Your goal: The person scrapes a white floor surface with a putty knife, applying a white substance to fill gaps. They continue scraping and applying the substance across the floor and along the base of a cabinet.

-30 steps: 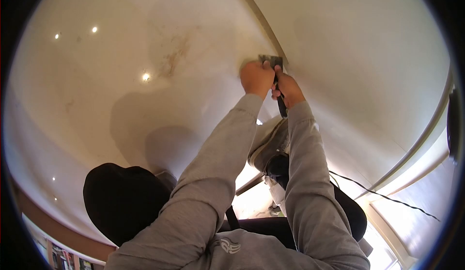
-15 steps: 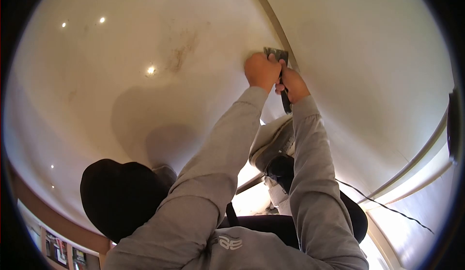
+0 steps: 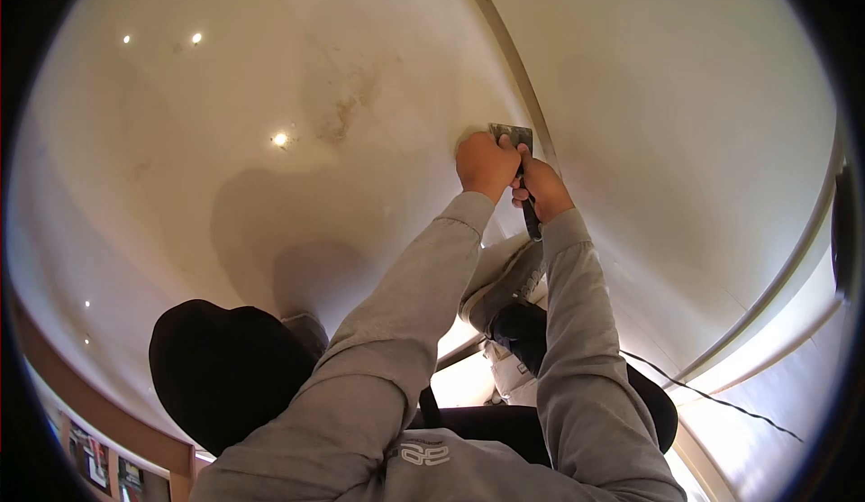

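Observation:
My right hand (image 3: 546, 188) is closed around the dark handle of a putty knife (image 3: 512, 131), whose flat, stained blade points away from me. My left hand (image 3: 487, 165) is closed too, pressed against the knife beside the blade, with its thumb over the blade's base. What lies under the left fingers is hidden. The blade sits next to a narrow brown strip (image 3: 510, 44) that runs along the pale glossy surface (image 3: 378, 15).
Brownish smudges (image 3: 347, 110) mark the pale surface on the left. A shoe (image 3: 505, 287) is below my hands, between my forearms. A black cable (image 3: 712, 396) runs at lower right. Shelves (image 3: 99, 466) with items stand at lower left.
Both hands and the putty knife sit lower in the view, nearer to me along the brown strip. Their grip looks the same. The view has shifted slightly.

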Action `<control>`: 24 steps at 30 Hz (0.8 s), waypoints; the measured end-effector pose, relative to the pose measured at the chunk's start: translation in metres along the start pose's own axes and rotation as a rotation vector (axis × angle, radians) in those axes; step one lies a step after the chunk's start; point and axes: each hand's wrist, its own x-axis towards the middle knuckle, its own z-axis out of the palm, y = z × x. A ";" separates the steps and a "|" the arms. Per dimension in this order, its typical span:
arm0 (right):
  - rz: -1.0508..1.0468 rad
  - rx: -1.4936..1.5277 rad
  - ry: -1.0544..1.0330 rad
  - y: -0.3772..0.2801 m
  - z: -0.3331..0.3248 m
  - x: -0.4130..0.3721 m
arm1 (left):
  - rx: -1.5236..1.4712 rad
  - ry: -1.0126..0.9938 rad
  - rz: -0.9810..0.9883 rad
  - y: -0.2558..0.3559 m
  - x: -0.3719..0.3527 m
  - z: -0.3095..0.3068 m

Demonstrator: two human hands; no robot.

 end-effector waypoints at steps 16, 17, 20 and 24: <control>0.011 0.111 -0.063 -0.010 -0.004 0.010 | -0.045 0.009 -0.062 0.020 -0.004 -0.021; -0.002 0.103 -0.066 -0.013 -0.002 0.010 | -0.052 0.019 -0.053 0.014 0.002 -0.017; -0.088 0.029 -0.062 -0.012 0.002 0.026 | -0.031 -0.119 -0.106 0.017 0.005 -0.034; -0.143 0.032 -0.070 -0.020 0.004 0.020 | -0.056 -0.066 -0.109 0.027 0.007 -0.037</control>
